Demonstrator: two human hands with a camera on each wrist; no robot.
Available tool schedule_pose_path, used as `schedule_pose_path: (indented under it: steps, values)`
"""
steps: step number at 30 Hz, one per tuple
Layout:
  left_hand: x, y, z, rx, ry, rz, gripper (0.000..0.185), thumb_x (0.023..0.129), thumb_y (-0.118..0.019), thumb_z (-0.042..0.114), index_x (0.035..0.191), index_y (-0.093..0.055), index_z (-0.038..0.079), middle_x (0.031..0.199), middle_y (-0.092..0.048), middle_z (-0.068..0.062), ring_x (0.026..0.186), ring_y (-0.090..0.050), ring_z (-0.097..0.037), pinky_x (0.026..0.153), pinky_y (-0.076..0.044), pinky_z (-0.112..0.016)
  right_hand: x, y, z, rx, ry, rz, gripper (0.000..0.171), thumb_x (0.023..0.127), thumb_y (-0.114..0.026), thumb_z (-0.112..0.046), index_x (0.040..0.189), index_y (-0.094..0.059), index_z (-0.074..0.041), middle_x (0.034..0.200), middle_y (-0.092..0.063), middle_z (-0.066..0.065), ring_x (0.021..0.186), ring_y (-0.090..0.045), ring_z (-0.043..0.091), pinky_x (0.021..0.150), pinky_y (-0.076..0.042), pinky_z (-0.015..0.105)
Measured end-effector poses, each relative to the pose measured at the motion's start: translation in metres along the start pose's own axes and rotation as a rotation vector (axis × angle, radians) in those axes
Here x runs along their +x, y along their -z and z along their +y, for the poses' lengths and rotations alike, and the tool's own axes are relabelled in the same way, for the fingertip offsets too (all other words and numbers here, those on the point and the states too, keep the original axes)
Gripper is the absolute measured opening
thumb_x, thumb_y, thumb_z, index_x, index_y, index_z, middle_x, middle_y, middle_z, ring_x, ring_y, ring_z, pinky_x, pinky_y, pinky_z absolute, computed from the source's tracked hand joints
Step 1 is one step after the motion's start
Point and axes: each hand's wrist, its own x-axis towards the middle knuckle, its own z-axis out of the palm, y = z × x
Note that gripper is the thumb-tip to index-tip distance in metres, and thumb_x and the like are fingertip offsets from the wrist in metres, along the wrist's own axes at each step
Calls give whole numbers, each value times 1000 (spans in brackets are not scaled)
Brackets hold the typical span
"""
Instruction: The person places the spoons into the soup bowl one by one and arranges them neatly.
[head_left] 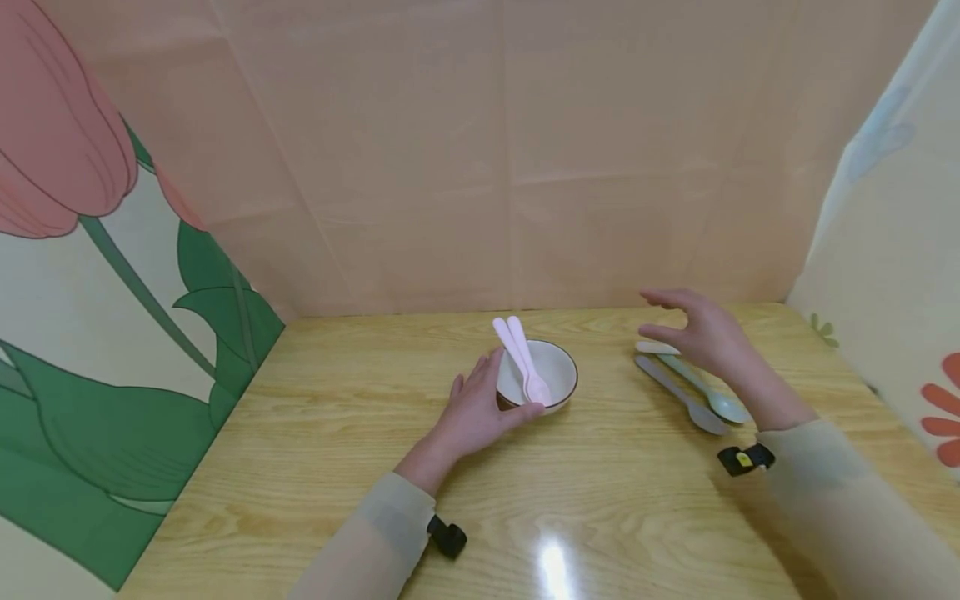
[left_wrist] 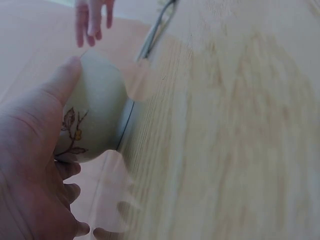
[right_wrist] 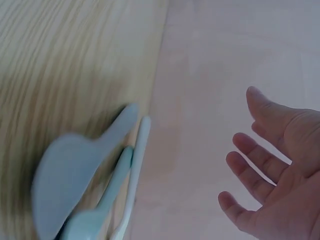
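Note:
My left hand (head_left: 476, 412) holds a white bowl (head_left: 561, 367) with a dark rim by its near left side. The thumb (left_wrist: 62, 82) lies along the bowl's outer wall, below which a painted twig shows. Two pink utensils (head_left: 534, 385) lean in the bowl, handles up over the far rim; at least one is a spoon. My right hand (head_left: 708, 333) hovers over the far right of the table, fingers apart and nothing between them. Under and beside it lie a grey spoon (head_left: 705, 417), a pale green spoon (head_left: 726, 407) and a white-handled utensil (head_left: 658, 347), partly hidden.
The wooden table (head_left: 315, 467) ends at a plain pinkish backdrop (head_left: 420, 208). A flower-printed sheet (head_left: 135, 417) borders the left side, another sheet (head_left: 885, 250) the right. Dark wrist cameras sit at both cuffs.

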Motion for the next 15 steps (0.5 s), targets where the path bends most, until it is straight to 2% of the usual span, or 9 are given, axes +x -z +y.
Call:
schedule_pose_path:
  steps: [15]
  values:
    - [-1,0,1,10,0,0,118,92,-72,80,177,-17,19,176,-38,-10,168,-18,-32,131,-9,-68,-5,11,44,-36,-48,-59,67,107,-77,-32,162,-53,-2,150,-62,30,138,-53,55,103,-42,77]
